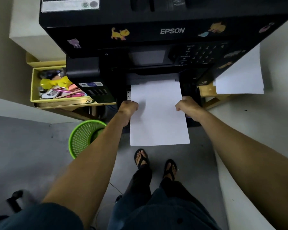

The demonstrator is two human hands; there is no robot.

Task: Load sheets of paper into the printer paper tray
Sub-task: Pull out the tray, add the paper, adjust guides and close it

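Observation:
A black Epson printer [156,35] stands on a wooden stand in front of me. Its paper tray [190,92] is pulled out at the bottom front. A stack of white paper sheets [158,117] lies lengthwise over the tray, its far end at the printer's slot and its near end hanging past the tray toward me. My left hand [128,108] grips the stack's left edge. My right hand [188,107] grips its right edge. How thick the stack is cannot be made out.
More white sheets [239,75] lie to the right of the printer. A yellow box [34,83] of pens and small items sits at the left. A green mesh bin [83,136] stands on the floor by my left arm. My sandalled feet [155,161] are below.

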